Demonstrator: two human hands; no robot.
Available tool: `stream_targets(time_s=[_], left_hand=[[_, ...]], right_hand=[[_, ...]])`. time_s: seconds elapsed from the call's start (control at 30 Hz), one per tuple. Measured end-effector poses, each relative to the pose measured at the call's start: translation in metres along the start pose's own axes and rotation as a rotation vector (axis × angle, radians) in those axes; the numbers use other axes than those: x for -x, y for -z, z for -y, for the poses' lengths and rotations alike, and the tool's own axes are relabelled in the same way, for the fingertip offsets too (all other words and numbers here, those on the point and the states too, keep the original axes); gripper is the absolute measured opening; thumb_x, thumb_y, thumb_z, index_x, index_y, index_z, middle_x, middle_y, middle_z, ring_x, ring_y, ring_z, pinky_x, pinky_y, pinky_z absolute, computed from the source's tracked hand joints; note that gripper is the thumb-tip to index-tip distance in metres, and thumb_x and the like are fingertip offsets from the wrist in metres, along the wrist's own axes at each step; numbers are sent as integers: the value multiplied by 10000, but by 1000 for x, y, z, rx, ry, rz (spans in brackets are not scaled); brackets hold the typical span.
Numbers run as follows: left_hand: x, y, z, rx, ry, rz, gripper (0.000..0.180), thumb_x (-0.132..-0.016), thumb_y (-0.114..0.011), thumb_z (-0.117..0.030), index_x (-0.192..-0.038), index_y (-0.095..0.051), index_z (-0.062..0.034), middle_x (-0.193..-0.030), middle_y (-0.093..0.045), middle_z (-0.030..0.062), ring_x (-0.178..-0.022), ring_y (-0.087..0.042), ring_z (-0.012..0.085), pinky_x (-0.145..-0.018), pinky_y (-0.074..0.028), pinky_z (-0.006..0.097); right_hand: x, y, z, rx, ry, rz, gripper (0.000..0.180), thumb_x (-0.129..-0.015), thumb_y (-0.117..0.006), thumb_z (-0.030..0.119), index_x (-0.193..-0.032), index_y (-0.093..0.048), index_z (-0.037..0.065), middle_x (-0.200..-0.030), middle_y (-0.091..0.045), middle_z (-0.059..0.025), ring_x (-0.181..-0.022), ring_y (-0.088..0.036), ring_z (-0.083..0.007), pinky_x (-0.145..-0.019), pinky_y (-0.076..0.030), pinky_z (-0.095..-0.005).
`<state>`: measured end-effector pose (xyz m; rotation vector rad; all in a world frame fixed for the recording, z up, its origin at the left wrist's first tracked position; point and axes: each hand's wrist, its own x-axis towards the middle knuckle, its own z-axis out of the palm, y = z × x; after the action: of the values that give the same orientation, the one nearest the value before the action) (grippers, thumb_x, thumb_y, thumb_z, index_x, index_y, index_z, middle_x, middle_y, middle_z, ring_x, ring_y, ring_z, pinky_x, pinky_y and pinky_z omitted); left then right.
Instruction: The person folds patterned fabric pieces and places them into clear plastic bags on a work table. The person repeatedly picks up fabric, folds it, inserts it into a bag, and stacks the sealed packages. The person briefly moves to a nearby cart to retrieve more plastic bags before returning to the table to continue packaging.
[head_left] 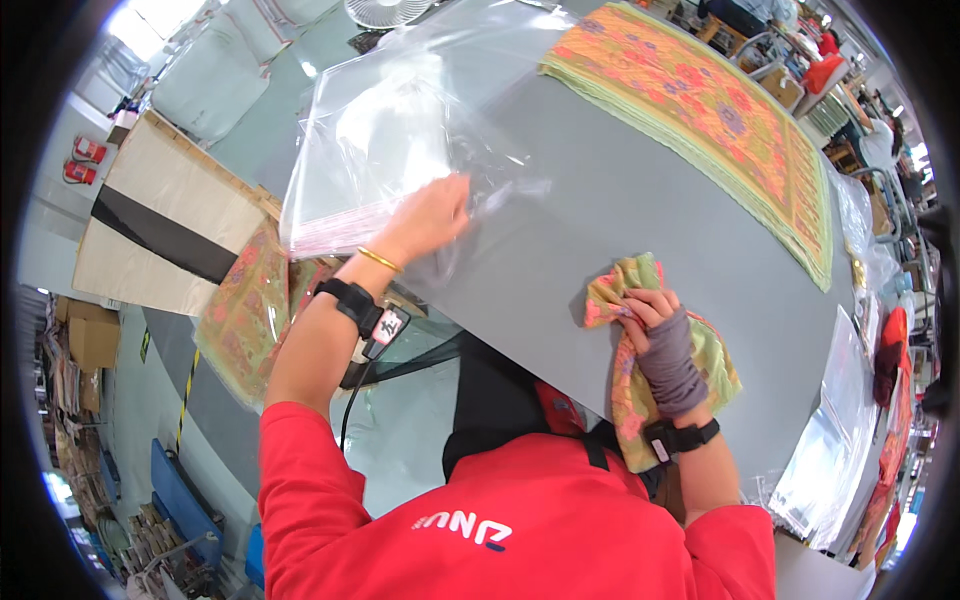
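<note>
My right hand [655,330], in a grey wrist-length sleeve, grips a bunched yellow-green floral cloth [632,400] with pink patches. The cloth hangs down toward my body over the near edge of the grey table [545,250]. My left hand [430,218] is over the stack of clear plastic bags [345,170] at the left, its fingers curled closed on a crumpled clear plastic bag [505,185]. Its fingertips are partly hidden. Farther off lies a flat, layered stack of orange and green floral cloths [700,110].
Packed floral cloths [240,310] in clear plastic lie at the left, by a pale board with a black band [165,235]. More clear plastic sheets [825,430] lie at the table's right edge. A fan [385,10] stands at the back. Other people work at the far right.
</note>
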<state>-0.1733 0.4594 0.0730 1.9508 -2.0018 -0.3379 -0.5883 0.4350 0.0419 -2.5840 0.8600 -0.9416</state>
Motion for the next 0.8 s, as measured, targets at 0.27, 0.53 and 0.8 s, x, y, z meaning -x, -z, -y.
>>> stream_targets(time_s=[0.27,0.53,0.8], left_hand=[[20,-68,-119,194,-357,-228,379,-902,-618,-67,-1261,-594,55,-1086,-650,212,-1059,-648,399,-930,-559,468],[82,-114,-259,322,-819,-216,372,-883,-766,-158,-1177,-601,-1,-1379,-583,214,-1210,-616,414,-1081,-496,524],[148,-130,-247,224,-601,-78,706,-943,-748,-506,-1498,-532,-125,-1402,-506,271,-1125,-613,391,-937,-527,440]], right_hand=[[27,37,33,80,-5,42,327,-851,-761,12,-1167,-691,63,-1171,-690,-96,-1056,-632,-327,-912,-526,-442],[79,12,32,98,-94,120,370,-883,-709,260,-1223,-730,114,-1380,-618,-154,-1355,-522,-399,-1087,-430,-543],[41,-30,-17,311,-160,41,426,-892,-804,479,-1251,-791,251,-1522,-542,-149,-1439,-446,-427,-1229,-284,-639]])
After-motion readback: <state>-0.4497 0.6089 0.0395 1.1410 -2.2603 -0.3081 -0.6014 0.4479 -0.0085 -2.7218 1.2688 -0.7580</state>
